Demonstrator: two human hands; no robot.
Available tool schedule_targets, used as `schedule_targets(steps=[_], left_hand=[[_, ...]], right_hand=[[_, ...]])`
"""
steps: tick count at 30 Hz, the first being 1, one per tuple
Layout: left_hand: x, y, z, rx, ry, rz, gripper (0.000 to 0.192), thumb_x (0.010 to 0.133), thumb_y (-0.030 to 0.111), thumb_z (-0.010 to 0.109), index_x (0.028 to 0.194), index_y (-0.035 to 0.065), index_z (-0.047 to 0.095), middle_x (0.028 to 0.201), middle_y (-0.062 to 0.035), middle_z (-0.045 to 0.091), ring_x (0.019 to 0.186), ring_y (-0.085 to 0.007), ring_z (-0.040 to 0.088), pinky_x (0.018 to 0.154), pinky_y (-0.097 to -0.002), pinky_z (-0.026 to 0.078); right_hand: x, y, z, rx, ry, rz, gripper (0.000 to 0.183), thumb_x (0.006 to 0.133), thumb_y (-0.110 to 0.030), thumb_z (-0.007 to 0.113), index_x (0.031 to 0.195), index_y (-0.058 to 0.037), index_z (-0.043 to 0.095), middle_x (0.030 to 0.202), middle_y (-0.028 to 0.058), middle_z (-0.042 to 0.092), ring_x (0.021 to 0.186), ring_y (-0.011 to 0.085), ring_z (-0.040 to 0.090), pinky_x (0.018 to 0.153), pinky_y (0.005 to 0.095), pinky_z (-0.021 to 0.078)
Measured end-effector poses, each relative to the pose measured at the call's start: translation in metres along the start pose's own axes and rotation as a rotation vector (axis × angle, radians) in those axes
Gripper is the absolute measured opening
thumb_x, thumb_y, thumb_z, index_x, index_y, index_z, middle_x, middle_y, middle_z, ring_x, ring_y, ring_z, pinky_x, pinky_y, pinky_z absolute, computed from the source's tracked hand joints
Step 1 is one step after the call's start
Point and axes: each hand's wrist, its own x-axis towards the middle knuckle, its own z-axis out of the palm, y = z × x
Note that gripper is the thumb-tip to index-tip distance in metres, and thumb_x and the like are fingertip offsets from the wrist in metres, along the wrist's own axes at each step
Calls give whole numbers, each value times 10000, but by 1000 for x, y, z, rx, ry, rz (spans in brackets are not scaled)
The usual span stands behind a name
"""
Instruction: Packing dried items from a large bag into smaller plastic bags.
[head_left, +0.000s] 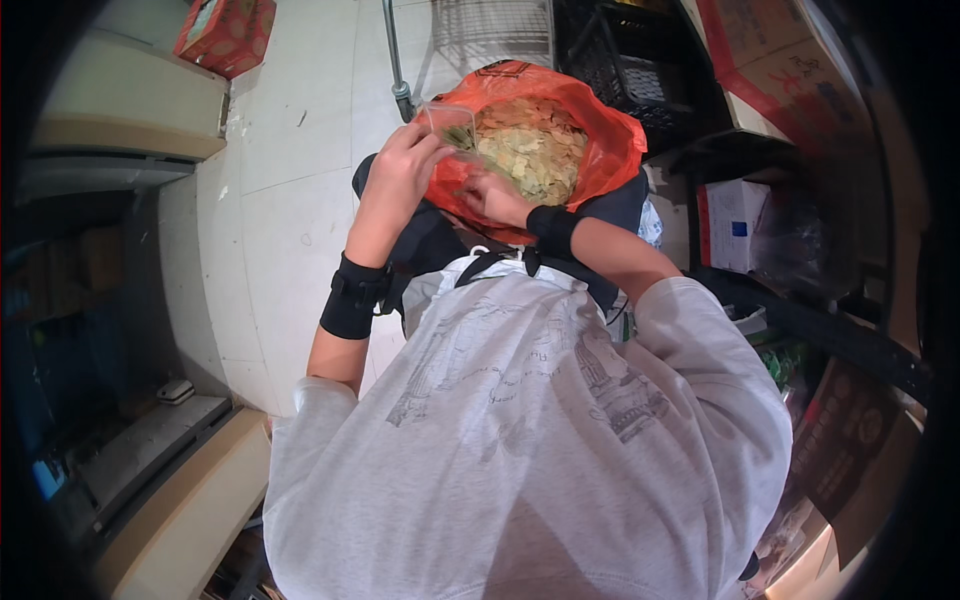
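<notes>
A red-orange plastic bag (615, 142) lies open between my knees, its rim folded outward. Inside is a heap of thin, dry, yellowish-tan flakes (532, 154). My left hand (409, 161) grips a clear plastic container (454, 120) over the bag's left side. Some thin greenish pieces (459, 137) show in or behind its transparent wall. Close below it, my right hand (495, 196) is over the near rim of the bag with its fingers curled together. Blur hides whether anything is between those fingertips.
Beyond the bag stand a metal pole (396, 60), a wire rack (491, 30) and black plastic crates (637, 75). Cardboard boxes (795, 82) and a white box (731, 225) line the right side. A red patterned box (229, 34) sits far left on the pale floor (292, 172).
</notes>
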Motion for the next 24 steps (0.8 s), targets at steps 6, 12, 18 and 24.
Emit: schedule_targets(steps=[6, 12, 18, 24], left_hand=[[-13, 4, -3, 23, -3, 16, 138, 896, 45, 768, 930, -42, 666, 957, -163, 637, 856, -357, 641, 747, -445, 532], [-16, 10, 7, 40, -112, 41, 139, 892, 63, 766, 934, -24, 666, 929, -161, 606, 869, -355, 632, 751, -455, 528], [-7, 17, 17, 3, -142, 61, 104, 897, 39, 740, 952, -18, 672, 948, -164, 609, 887, -364, 636, 762, -462, 534], [-8, 16, 21, 8, -119, 33, 104, 890, 67, 742, 931, -8, 683, 918, -155, 600, 888, -349, 649, 747, -459, 537]], right_hand=[[3, -42, -90, 250, 274, 578, 182, 834, -130, 769, 974, -14, 781, 798, 139, 760, 748, 238, 745, 721, 367, 581], [40, -156, -205, 280, 471, 446, 149, 856, -163, 799, 917, -28, 783, 858, 122, 743, 765, 237, 735, 703, 373, 560], [57, -180, -194, 9, 318, 410, 121, 841, -112, 757, 870, 5, 757, 901, 167, 706, 820, 377, 712, 755, 475, 564], [56, -172, -190, -99, 307, 340, 190, 852, -140, 787, 972, 7, 783, 884, 156, 667, 773, 336, 694, 716, 434, 553]])
